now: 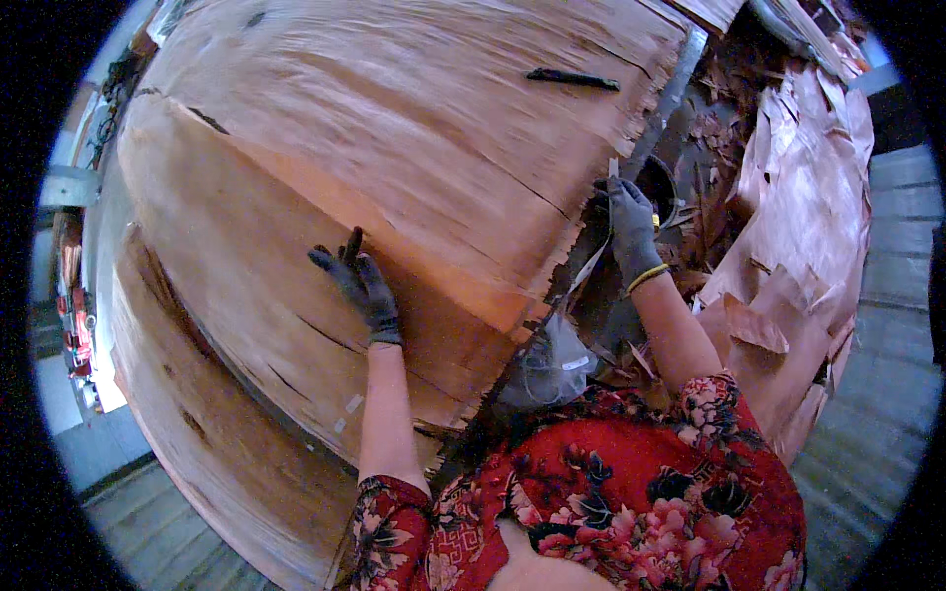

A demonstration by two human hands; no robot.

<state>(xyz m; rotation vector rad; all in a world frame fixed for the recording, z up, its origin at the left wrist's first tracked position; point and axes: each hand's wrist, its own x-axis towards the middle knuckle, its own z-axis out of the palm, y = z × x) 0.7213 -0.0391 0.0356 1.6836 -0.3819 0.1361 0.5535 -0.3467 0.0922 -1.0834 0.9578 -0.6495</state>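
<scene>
Large thin sheets of wood veneer [424, 148] overlap in front of me, with ragged edges and long cracks. My left hand [365, 291], in a dark grey glove, rests on the nearer veneer sheet [246, 246] with its fingers spread and holds nothing. Beside the right-hand edge of the veneer, my gloved right hand [633, 222] is closed, pinching a narrow pale strip [613, 169] whose tip stands up past the fingers. Another length of whitish strip [589, 268] trails below that hand. An orange-toned band of veneer [434, 276] shows between the overlapping sheets.
A dark slim tool [572, 77] lies on the far veneer. Near my right hand is a round dark container [658, 187]. Torn veneer scraps [788, 256] pile up at the right. A clear plastic bag [552, 369] sits close to my body.
</scene>
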